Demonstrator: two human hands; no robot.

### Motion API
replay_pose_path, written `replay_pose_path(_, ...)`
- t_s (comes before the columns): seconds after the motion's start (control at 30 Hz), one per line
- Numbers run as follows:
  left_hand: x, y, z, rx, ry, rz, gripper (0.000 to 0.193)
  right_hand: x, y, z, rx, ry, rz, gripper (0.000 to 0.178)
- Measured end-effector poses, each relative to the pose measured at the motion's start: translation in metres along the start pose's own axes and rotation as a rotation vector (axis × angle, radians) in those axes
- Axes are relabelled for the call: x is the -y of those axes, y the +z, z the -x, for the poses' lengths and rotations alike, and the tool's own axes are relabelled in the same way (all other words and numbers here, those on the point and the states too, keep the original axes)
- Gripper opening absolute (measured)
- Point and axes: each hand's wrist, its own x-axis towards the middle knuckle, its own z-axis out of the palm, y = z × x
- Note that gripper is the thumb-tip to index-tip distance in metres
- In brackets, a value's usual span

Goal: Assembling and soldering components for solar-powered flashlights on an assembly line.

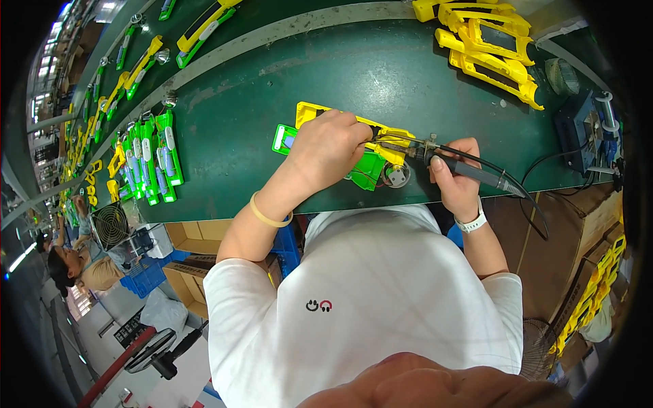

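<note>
My right hand (458,178) is wrapped around the black handle of a soldering iron (484,177), which has a thin metal guide tube and a black cable running along it. The iron's tip points left, toward a yellow plastic casing (309,111) on the bench. Over that casing my left hand (331,144) is closed, fingertips beside the iron's tip; what they pinch is hidden. A green casing half (368,171) lies under and in front of the yellow one. Next to it sits a round lamp head (396,176) with its metal back up.
Yellow casings (491,51) are heaped at the far right. A dark blue solder feeder (577,132) with a spool stands at the right edge. Several green casing assemblies (151,160) lie in a row at left. Beyond a grey rail (286,39) are more casings; a person works at far left.
</note>
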Motion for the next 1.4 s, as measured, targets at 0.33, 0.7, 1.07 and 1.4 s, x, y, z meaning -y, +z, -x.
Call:
replay_pose_path(0.33,0.003,0.003,-0.001,0.005,0.024,-0.003,0.007,0.018,-0.002,-0.003,-0.16,-0.07,-0.419,0.027)
replay_pose_path(0.7,0.005,0.006,-0.001,-0.011,0.029,-0.004,0.007,0.021,0.019,-0.018,-0.145,-0.008,-0.458,0.026)
replay_pose_path(1.07,0.005,0.007,-0.001,-0.012,0.029,0.008,0.006,0.022,0.021,-0.021,-0.117,0.063,-0.477,0.025)
replay_pose_path(1.4,-0.004,-0.003,-0.003,-0.134,0.043,0.041,0.01,0.023,0.02,-0.022,-0.131,0.066,-0.454,0.025)
